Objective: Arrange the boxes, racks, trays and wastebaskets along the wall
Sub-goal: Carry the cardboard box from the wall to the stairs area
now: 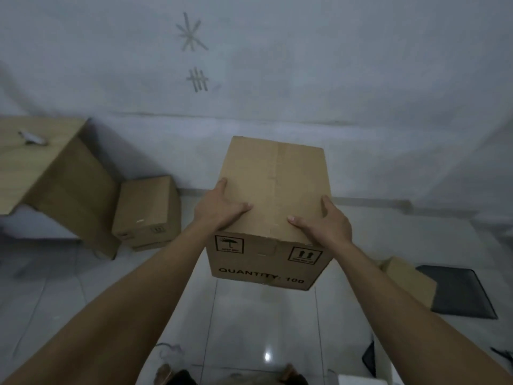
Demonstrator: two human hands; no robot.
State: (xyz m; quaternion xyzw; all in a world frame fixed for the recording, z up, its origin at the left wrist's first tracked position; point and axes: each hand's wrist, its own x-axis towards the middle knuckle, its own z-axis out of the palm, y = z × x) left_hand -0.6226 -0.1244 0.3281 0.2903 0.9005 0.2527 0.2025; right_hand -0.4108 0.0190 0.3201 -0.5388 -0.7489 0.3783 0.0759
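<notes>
While both hands are on it, this reads as a carry toward the wall, so here's the breakdown:

Box: tall brown cardboard box printed "QUANTITY: 100" [273,218], upright, looks to be held off the glossy white tiled floor [249,315] (my guess, its underside isn't visible).

Left hand: left hand [222,208] wraps the top left edge, thumb flat across the lid, fingers going down the side out of sight.

Right hand: right hand [323,226] mirrors that on the top right edge, so the box sits squeezed between the palms.

Why that grip: clamping opposite edges near the person probably keeps a tall box from tipping.

Where it's headed: the pale grey wall [333,79] has open floor straight ahead; a smaller brown cardboard box [145,212] already sits against it, beside a light wooden table [41,162].

Off to the right: dark flat tray [460,293] and another small cardboard box [408,276], both well apart from the wall.
</notes>
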